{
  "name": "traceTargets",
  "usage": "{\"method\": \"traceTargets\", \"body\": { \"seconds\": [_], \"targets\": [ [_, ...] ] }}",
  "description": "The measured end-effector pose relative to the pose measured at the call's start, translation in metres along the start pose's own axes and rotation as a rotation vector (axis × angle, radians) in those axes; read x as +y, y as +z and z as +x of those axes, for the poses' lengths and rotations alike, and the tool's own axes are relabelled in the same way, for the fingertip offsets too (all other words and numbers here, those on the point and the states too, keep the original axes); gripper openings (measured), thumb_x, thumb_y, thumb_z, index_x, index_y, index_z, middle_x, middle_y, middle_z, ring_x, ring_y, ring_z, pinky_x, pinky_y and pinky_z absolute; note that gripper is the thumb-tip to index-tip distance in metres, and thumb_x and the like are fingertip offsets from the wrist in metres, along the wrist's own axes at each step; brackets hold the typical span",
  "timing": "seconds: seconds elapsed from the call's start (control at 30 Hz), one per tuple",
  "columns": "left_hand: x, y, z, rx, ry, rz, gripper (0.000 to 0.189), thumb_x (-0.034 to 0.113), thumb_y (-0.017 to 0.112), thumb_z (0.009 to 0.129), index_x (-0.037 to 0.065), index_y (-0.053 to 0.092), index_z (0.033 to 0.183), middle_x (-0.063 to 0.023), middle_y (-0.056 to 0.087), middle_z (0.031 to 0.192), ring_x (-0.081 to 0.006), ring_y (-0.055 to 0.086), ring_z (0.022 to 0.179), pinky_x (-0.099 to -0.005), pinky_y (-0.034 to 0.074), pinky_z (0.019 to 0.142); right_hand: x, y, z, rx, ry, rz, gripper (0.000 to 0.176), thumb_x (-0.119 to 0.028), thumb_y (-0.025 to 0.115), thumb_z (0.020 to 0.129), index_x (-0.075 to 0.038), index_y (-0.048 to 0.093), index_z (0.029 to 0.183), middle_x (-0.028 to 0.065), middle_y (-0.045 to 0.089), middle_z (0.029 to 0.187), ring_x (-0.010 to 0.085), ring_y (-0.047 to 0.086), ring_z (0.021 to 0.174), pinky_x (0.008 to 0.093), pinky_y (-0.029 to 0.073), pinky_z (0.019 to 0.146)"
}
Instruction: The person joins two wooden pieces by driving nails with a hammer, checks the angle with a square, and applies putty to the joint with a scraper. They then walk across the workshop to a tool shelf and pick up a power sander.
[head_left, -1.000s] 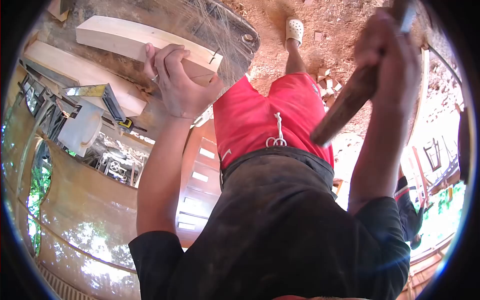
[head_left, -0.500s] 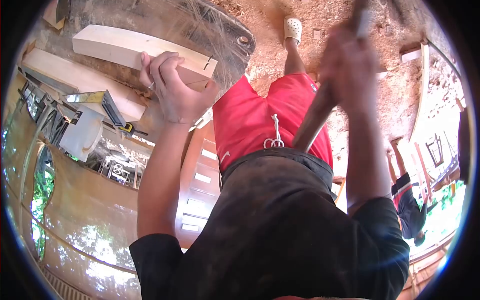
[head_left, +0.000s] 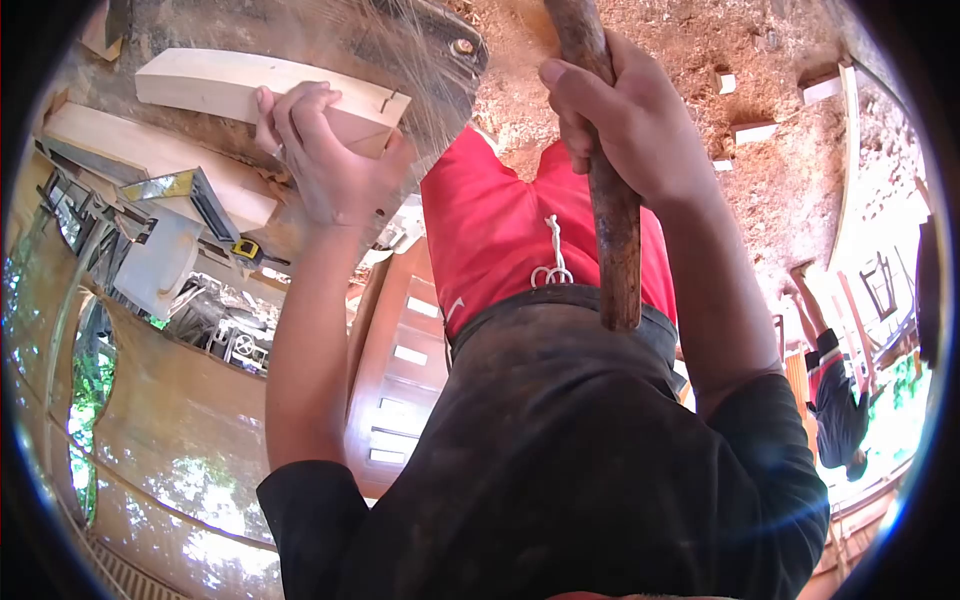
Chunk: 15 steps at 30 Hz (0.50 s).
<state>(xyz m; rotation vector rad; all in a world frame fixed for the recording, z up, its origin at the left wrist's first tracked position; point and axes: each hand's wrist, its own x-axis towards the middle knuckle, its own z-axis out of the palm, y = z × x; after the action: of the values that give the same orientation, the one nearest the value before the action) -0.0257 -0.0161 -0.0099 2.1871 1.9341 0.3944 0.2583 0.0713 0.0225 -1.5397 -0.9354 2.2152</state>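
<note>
A pale, slightly curved wooden block (head_left: pixel 215 85) lies on a dark, worn bench (head_left: pixel 330 38) at the upper left. My left hand (head_left: pixel 325 155) is on its near side, fingers bent over the edge. A short dark slot and a drawn line show near the block's right end. Raised over the red shorts, my right hand (head_left: pixel 635 120) is wrapped round a rough wooden handle (head_left: pixel 615 245). The handle's upper end runs out of the frame, so whatever it carries is hidden.
Another pale board (head_left: pixel 165 160) lies beside the bench with a try square (head_left: pixel 195 200) and a yellow tape measure (head_left: pixel 250 248) near it. Wood offcuts (head_left: pixel 752 132) lie on the shavings-covered ground. Another person (head_left: pixel 838 410) is far off at the right.
My right hand has swung left with the handle, which now stands nearly upright in view. The block and my left hand appear slightly farther left. The foot in a clog is out of sight.
</note>
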Motion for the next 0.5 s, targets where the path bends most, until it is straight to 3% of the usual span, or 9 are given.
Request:
{"method": "traceTargets", "body": {
  "seconds": [0.1, 0.13, 0.23, 0.27, 0.37, 0.4, 0.5],
  "targets": [
    [0.002, 0.0, 0.0, 0.005, -0.012, -0.005, 0.068, 0.021, 0.083, 0.063, 0.007, 0.05, 0.12, -0.0121, 0.058, 0.116, -0.0344, 0.053, 0.12, -0.0622, 0.019, 0.125, -0.006, 0.013, -0.005, 0.027, -0.051, 0.131, 0.023, -0.025, 0.061, 0.105, -0.006, 0.051, 0.097, -0.0016, 0.05, 0.067, 0.0087, 0.051, 0.053, 0.0278, 0.046, 0.051],
    [0.0, -0.002, -0.002, -0.054, 0.012, 0.046, 0.072, 0.022, 0.084, 0.066, 0.004, 0.048, 0.126, -0.0167, 0.053, 0.129, -0.0381, 0.047, 0.128, -0.061, 0.024, 0.122, -0.007, 0.018, -0.007, 0.055, -0.082, 0.183, 0.024, -0.026, 0.06, 0.106, -0.007, 0.051, 0.096, -0.0021, 0.05, 0.067, 0.0085, 0.051, 0.054, 0.0278, 0.046, 0.051],
    [0.007, -0.003, -0.013, 0.071, -0.088, 0.011, 0.084, 0.026, 0.086, 0.07, 0.001, 0.043, 0.137, -0.0227, 0.04, 0.143, -0.0433, 0.037, 0.136, -0.0598, 0.03, 0.119, 0.021, 0.004, -0.012, 0.001, 0.015, 0.112, 0.028, -0.029, 0.064, 0.102, -0.003, 0.055, 0.097, 0.0015, 0.055, 0.067, 0.0109, 0.056, 0.054, 0.0299, 0.05, 0.053],
    [0.012, -0.004, -0.025, 0.043, -0.193, 0.067, 0.096, 0.034, 0.088, 0.072, -0.001, 0.036, 0.145, -0.0269, 0.025, 0.152, -0.0481, 0.027, 0.14, -0.0607, 0.031, 0.116, 0.019, 0.001, -0.019, 0.047, 0.096, 0.052, 0.027, -0.029, 0.063, 0.103, -0.005, 0.054, 0.096, 0.001, 0.055, 0.067, 0.0103, 0.053, 0.053, 0.0293, 0.049, 0.053],
    [0.016, 0.008, -0.069, 0.084, -0.428, 0.218, 0.097, 0.047, 0.088, 0.072, -0.001, 0.041, 0.142, -0.0248, 0.041, 0.14, -0.0469, 0.044, 0.131, -0.0585, 0.042, 0.106, 0.013, -0.001, -0.029, 0.061, 0.157, -0.06, 0.026, -0.027, 0.062, 0.104, -0.006, 0.054, 0.093, 0.0009, 0.054, 0.066, 0.0102, 0.052, 0.053, 0.0293, 0.049, 0.053],
    [0.018, 0.006, -0.071, 0.012, -0.52, 0.199, 0.087, 0.052, 0.085, 0.075, -0.002, 0.048, 0.132, -0.0231, 0.056, 0.124, -0.0456, 0.056, 0.122, -0.0573, 0.049, 0.098, 0.007, 0.002, -0.032, 0.078, 0.101, -0.071, 0.025, -0.025, 0.062, 0.103, -0.006, 0.053, 0.092, 0.001, 0.053, 0.066, 0.01, 0.051, 0.053, 0.0294, 0.048, 0.052],
    [0.018, -0.002, -0.056, -0.325, -0.593, 0.257, 0.069, 0.054, 0.082, 0.08, 0.001, 0.053, 0.114, -0.0199, 0.064, 0.104, -0.0426, 0.066, 0.105, -0.0552, 0.056, 0.084, -0.002, 0.007, -0.024, 0.045, -0.004, 0.038, 0.022, -0.024, 0.061, 0.104, -0.006, 0.052, 0.097, 0.0005, 0.049, 0.063, 0.0088, 0.047, 0.049, 0.0277, 0.044, 0.047]
  ]
}}
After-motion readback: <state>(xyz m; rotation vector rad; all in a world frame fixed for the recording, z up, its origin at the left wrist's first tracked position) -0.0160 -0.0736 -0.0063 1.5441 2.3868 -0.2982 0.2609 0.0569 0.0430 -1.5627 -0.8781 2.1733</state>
